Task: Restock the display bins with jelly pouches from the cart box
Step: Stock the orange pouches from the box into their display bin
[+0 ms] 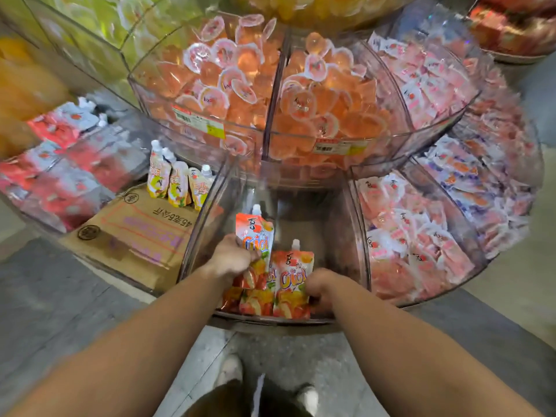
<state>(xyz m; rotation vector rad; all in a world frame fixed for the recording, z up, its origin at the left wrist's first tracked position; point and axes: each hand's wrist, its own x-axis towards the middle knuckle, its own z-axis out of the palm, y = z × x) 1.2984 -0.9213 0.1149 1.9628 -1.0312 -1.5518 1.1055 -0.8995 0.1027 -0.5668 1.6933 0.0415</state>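
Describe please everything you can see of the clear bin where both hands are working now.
The clear bin is a wedge-shaped compartment of transparent plastic in the lowest tier of the round display, directly in front of the person. Its walls are glossy and reflective. It is mostly unfilled: only a few orange fruit-printed jelly pouches with white spouts stand near its front wall. The left hand grips one pouch, and the right hand grips another. A cardboard box sits in the neighbouring space to its left.

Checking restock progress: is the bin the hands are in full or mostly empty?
Mostly empty. The clear bin holds only a few jelly pouches at its front edge; bare floor shows behind them.
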